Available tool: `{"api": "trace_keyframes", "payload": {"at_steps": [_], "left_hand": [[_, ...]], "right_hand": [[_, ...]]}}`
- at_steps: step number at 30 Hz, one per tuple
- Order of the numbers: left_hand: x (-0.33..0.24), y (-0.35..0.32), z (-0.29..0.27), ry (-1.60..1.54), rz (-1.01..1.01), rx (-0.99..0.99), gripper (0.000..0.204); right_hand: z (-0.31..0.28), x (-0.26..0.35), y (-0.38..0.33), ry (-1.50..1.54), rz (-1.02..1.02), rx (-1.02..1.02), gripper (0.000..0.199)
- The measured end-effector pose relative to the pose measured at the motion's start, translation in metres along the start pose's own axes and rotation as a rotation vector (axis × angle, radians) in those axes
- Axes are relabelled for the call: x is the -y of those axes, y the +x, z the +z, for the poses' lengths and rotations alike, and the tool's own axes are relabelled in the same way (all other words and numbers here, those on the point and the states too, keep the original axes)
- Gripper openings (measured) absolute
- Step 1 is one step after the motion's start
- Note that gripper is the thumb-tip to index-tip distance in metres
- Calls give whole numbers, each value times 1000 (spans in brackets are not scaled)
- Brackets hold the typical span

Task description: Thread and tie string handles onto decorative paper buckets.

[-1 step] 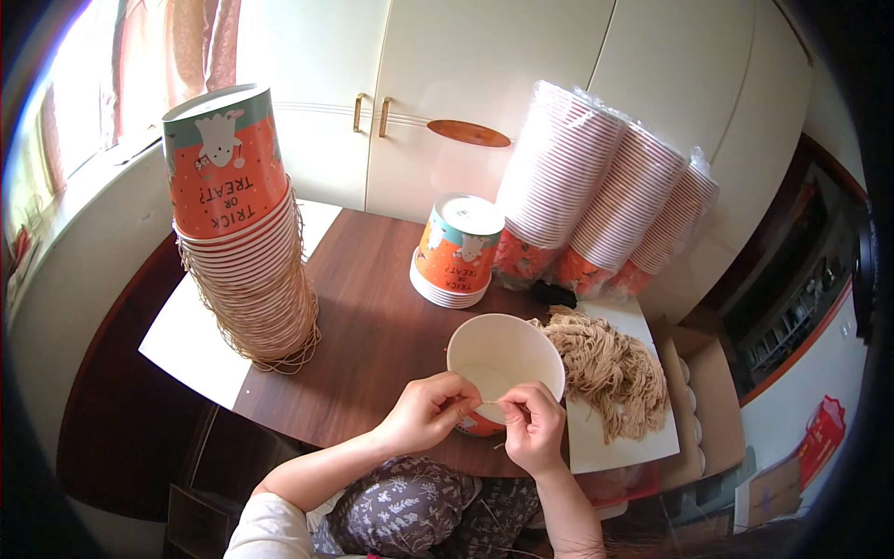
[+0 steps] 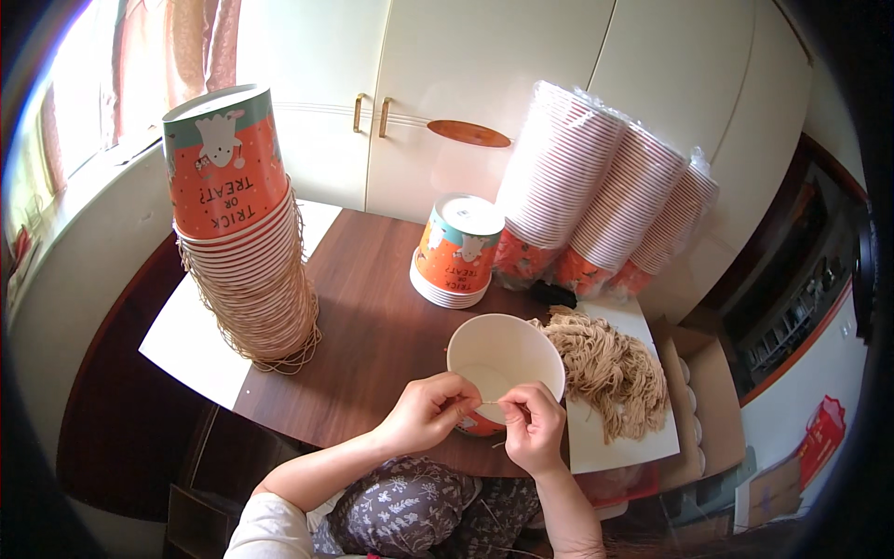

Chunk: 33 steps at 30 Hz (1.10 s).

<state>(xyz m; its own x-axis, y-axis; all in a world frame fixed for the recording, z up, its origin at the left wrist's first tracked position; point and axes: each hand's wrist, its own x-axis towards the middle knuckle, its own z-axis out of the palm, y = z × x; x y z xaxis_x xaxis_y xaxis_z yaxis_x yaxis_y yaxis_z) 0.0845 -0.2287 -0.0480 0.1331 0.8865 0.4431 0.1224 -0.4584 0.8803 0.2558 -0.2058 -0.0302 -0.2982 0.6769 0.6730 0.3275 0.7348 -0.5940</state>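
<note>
Over the near rim of an upright paper bucket [image 2: 494,345], white inside and orange outside, my two hands meet. My left hand [image 2: 430,410] pinches a thin tan cord [image 2: 490,402] between thumb and fingertips. A short way to its right, my right hand [image 2: 535,427] pinches the same cord, so a small length spans between them. A loose cord end shows below, beside my right hand. Whether the cord passes through the bucket's wall is hidden by my fingers. Just right of the bucket lies a heap of tan cords [image 2: 610,373].
At the left rises a tall stack of upside-down orange buckets [image 2: 244,270] with cords hanging round it. A short upside-down stack [image 2: 454,252] stands at the back middle. Plastic-wrapped bucket stacks [image 2: 596,177] fill the back right. An open cardboard box [image 2: 712,401] is beside the table's right edge.
</note>
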Motion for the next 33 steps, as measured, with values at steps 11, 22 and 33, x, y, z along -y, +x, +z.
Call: {"api": "trace_keyframes", "payload": {"at_steps": [11, 22, 33], "left_hand": [[-22, 12, -7, 261, 190, -104, 28], [-27, 42, -14, 409, 354, -162, 13], [-9, 47, -38, 9, -35, 15, 12]], "right_hand": [[-12, 10, 14, 115, 109, 89, 11], [-19, 34, 70, -71, -102, 208, 14], [4, 24, 85, -175, -181, 214, 15]]}}
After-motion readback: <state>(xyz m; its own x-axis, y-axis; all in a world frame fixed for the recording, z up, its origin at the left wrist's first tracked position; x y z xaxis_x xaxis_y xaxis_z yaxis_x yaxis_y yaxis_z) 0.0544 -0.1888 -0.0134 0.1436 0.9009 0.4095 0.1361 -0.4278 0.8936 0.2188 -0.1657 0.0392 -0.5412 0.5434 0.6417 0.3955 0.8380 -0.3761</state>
